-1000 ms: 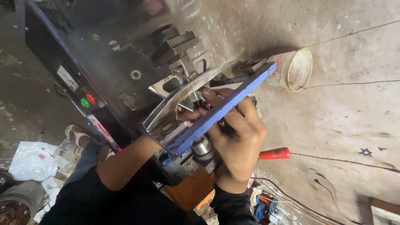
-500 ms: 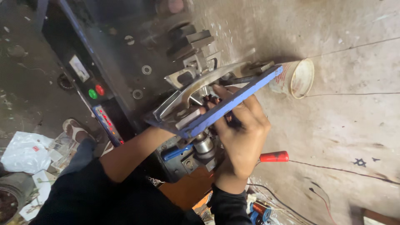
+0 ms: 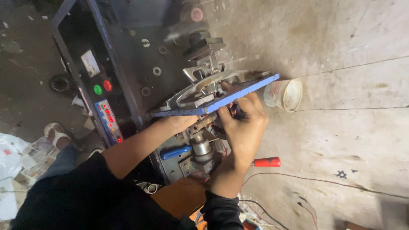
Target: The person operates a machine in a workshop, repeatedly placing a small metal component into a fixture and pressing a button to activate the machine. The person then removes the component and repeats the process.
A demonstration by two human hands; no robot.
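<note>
A flat blue plate (image 3: 221, 100) with a curved grey metal arm (image 3: 200, 87) on top sits on a small winding machine. My right hand (image 3: 243, 127) reaches under the plate's near edge, fingers curled around copper-coloured parts beneath it. My left hand (image 3: 181, 123) is mostly hidden under the plate's left end, touching its underside. A steel shaft (image 3: 200, 145) stands below the plate between my two forearms.
A dark control box (image 3: 102, 81) with a green button, a red button and a small display stands at left. A white cup (image 3: 284, 94) lies on the concrete floor beside the plate. A red-handled tool (image 3: 266, 162), thin wires and newspapers lie around. A sandalled foot (image 3: 55, 133) is at left.
The view has shifted, so the machine and plate sit higher and further right in the frame. My right hand stays under the plate's edge; my left hand remains beneath its left end.
</note>
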